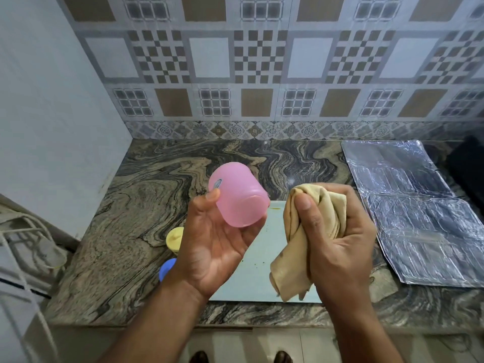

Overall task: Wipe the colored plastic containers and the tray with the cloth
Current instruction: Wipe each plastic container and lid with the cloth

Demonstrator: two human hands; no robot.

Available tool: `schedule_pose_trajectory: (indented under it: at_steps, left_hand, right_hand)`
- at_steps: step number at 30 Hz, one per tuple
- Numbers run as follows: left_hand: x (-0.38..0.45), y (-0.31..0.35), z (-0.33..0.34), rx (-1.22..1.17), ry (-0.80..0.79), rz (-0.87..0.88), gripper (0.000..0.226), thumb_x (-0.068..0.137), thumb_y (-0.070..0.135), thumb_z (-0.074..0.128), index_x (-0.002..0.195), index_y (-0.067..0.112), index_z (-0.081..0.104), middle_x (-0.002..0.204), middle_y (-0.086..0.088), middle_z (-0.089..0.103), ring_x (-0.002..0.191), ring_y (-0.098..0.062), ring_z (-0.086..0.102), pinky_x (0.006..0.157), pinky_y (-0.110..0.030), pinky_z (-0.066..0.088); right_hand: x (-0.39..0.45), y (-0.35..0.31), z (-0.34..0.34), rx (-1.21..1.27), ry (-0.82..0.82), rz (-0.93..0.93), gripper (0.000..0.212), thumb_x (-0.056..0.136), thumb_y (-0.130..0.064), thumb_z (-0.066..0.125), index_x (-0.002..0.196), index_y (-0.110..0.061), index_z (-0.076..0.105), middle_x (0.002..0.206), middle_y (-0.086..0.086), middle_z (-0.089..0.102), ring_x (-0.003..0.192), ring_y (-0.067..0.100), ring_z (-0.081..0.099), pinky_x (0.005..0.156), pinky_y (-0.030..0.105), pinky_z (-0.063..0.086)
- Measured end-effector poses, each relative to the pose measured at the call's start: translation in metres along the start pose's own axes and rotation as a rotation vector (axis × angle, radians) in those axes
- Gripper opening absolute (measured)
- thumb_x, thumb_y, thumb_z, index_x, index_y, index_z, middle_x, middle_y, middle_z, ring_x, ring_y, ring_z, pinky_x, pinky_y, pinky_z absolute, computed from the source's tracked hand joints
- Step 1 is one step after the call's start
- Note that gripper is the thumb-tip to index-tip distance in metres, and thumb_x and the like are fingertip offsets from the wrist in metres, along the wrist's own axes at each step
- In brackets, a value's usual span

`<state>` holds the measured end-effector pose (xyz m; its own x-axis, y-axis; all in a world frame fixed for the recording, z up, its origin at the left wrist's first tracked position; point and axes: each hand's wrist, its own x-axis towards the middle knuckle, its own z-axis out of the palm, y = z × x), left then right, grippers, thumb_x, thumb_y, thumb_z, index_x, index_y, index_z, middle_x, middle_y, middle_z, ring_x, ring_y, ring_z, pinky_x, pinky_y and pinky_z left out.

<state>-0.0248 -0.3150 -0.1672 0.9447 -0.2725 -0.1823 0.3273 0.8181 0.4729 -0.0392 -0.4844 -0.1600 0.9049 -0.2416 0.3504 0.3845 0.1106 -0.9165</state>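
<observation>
Pink plastic container (237, 199) is up off the counter, lying on its side in the left hand (212, 239), base toward the camera and a small round sticker on its wall. The thumb presses its near side and the fingers curl under it, a loose cradling hold. The right hand (337, 231) is closed in a fist round a bunched tan cloth (296, 247), whose loose end hangs below the palm. Cloth and container are close but not touching, so I judge this container is about to be wiped or has just been wiped; which, I cannot tell.

Below the hands lies the pale blue tray (262, 265), flat and smooth, with small yellowish specks on its surface, so it seems to need wiping yet. A yellow container (174, 238) and a blue container (166, 268) sit just left of the tray, half hidden by the left wrist; whether they are clean cannot be seen.

The pink plastic looks translucent, smooth and round, tapering slightly to its base. The cloth looks soft and creased. The granite counter (146, 205) is glossy with swirling veins, and crinkled silver foil (419, 210) lies on its right side.
</observation>
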Motion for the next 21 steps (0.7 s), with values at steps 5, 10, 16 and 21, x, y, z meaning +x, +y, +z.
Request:
schedule_pose_trajectory:
  at_steps: [5, 10, 16, 21]
  left_hand:
    - [0.000, -0.006, -0.001, 0.058, -0.030, -0.024, 0.115, 0.060, 0.041, 0.092, 0.157, 0.005, 0.042, 0.127, -0.013, 0.064, 0.107, -0.024, 0.064, 0.086, -0.033, 0.054]
    - [-0.001, -0.004, -0.007, 0.038, -0.122, -0.018, 0.105, 0.064, 0.031, 0.087, 0.156, 0.004, 0.044, 0.132, -0.018, 0.061, 0.112, -0.029, 0.068, 0.095, -0.035, 0.056]
    - [-0.006, 0.010, -0.011, 0.286, -0.179, 0.079, 0.091, 0.060, 0.031, 0.091, 0.143, 0.008, 0.061, 0.126, -0.018, 0.065, 0.107, -0.025, 0.069, 0.081, -0.027, 0.059]
    - [-0.005, 0.027, -0.024, 0.428, -0.187, 0.117, 0.087, 0.060, 0.031, 0.087, 0.142, 0.015, 0.063, 0.129, -0.017, 0.064, 0.109, -0.026, 0.063, 0.084, -0.035, 0.049]
  right_hand:
    - [-0.001, -0.003, 0.012, 0.028, -0.033, -0.010, 0.013, 0.089, -0.014, 0.074, 0.095, -0.005, 0.066, 0.076, -0.013, 0.074, 0.065, -0.004, 0.067, 0.061, 0.010, 0.053]
    - [0.004, -0.002, 0.010, 0.034, -0.036, 0.008, 0.015, 0.093, -0.024, 0.077, 0.096, -0.014, 0.068, 0.078, -0.012, 0.073, 0.067, -0.001, 0.066, 0.063, 0.014, 0.053]
    - [0.013, 0.010, 0.002, -0.080, -0.097, 0.088, 0.020, 0.091, -0.027, 0.080, 0.095, -0.010, 0.070, 0.076, 0.001, 0.071, 0.069, 0.006, 0.063, 0.063, 0.020, 0.052]
    - [0.013, 0.015, -0.002, -0.081, -0.059, 0.120, 0.021, 0.092, -0.030, 0.083, 0.092, -0.015, 0.068, 0.072, -0.007, 0.066, 0.062, 0.007, 0.057, 0.054, 0.022, 0.050]
